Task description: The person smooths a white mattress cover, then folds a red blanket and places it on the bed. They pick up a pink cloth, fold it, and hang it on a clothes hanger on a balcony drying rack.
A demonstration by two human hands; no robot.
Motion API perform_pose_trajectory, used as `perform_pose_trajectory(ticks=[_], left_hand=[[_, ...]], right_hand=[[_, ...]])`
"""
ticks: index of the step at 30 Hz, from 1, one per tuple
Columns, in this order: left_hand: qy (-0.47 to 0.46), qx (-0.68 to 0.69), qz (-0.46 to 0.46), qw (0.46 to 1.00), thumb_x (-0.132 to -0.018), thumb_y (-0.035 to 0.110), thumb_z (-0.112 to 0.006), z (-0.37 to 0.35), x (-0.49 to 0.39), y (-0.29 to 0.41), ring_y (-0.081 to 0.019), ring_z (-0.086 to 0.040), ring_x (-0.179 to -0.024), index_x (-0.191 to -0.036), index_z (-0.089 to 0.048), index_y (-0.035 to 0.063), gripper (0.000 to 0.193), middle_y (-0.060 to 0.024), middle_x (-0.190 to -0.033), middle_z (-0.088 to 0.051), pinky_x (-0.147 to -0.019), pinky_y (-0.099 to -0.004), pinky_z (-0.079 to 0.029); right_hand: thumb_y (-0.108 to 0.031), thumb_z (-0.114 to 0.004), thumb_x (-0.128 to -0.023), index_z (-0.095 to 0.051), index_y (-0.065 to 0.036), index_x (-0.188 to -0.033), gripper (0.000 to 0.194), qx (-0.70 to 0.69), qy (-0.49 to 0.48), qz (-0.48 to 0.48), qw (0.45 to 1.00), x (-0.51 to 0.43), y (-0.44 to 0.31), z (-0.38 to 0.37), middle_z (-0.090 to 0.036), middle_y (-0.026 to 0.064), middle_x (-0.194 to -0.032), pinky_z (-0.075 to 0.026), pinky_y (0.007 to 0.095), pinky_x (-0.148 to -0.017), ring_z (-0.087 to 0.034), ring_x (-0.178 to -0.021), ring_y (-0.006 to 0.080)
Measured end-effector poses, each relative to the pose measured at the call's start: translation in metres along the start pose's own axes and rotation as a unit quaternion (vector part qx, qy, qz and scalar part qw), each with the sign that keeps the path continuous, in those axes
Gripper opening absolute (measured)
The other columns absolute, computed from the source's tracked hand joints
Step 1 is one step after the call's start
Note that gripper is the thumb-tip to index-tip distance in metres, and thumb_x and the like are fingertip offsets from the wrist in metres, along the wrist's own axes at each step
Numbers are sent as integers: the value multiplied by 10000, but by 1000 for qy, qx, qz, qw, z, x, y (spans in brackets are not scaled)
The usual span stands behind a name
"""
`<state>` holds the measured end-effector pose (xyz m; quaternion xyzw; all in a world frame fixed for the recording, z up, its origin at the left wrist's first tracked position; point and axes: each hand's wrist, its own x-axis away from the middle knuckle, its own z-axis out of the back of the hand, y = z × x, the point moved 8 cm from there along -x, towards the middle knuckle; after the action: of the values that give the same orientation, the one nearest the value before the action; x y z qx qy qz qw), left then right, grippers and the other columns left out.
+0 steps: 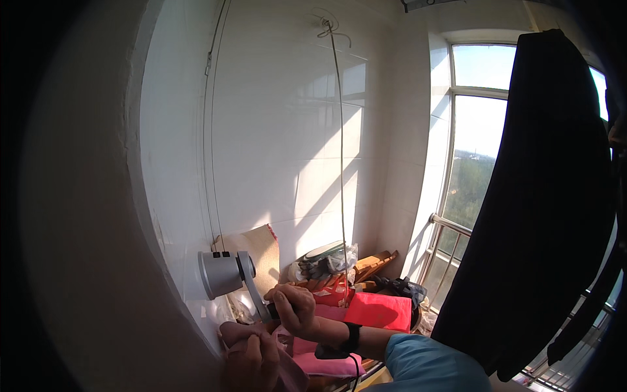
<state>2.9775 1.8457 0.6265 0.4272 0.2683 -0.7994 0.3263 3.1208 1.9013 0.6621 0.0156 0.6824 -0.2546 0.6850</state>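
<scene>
My right hand (296,306) is closed around the black grip of a crank arm (255,296). This crank belongs to a grey hand winch (219,277) fixed to the left wall, and its grip end points downward. Two thin cables (210,147) run up the wall from the top of the winch. Below and left of the crank, my left hand (254,360) pinches a pinkish cloth (291,370) that hangs down from the fingers. Shadow covers much of that hand. A black band (352,337) circles my right wrist, with a small dark device on a cord beneath.
A large dark garment (529,196) hangs at the right, before the window and metal railing (453,225). Heaped in the corner are a red box (379,311), pink cushions (323,362), a woven mat (267,255) and wooden slats (374,262). A cord (339,147) dangles mid-view.
</scene>
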Motion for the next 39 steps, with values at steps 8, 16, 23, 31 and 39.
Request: perform_pose_trajectory(ticks=[8,16,23,31,39], left_hand=[[-20,-40,2,999,-820,100,-658,9,-7,7,-200,-594,-760,-1237,-593,91,422,-101,-1166,-561,-693,-343,-500],[59,29,17,998,-855,69,-590,21,-21,5,-236,-597,-760,-1254,-526,13,408,-153,-1143,-552,-707,-328,-520],[41,164,69,983,-839,-31,-608,30,-43,-7,-374,-583,-1042,-1363,-442,19,552,-244,-1223,-503,-824,-407,-527],[28,-5,61,998,-840,-41,-590,25,-67,-7,-336,-594,-1079,-1371,-466,-3,547,-241,-1418,-432,-897,-384,-507],[58,-95,82,990,-799,-62,-588,20,-71,-13,-329,-616,-983,-1175,-586,-72,376,-208,-1237,-582,-854,-383,-518]], right_hand=[[-226,-472,-973,-566,10,-736,347,21,-12,-173,985,-153,175,-52,-418,-25,-570,-338,261,-519,-389,-551,68],[-225,-506,-984,-549,66,-768,364,8,-174,-254,951,73,147,-41,-461,101,-569,-402,320,-531,-435,-560,108],[-104,-561,-940,-588,20,-731,245,21,-95,-55,994,-20,-7,-3,-535,85,-543,-405,303,-469,-507,-449,130],[-293,-489,-959,-554,62,-725,430,-20,0,-139,990,-169,147,-44,-460,106,-549,-387,356,-551,-405,-529,171],[-289,-469,-990,-572,82,-806,427,-25,-197,-292,936,70,169,-54,-500,170,-598,-414,388,-578,-474,-552,199]])
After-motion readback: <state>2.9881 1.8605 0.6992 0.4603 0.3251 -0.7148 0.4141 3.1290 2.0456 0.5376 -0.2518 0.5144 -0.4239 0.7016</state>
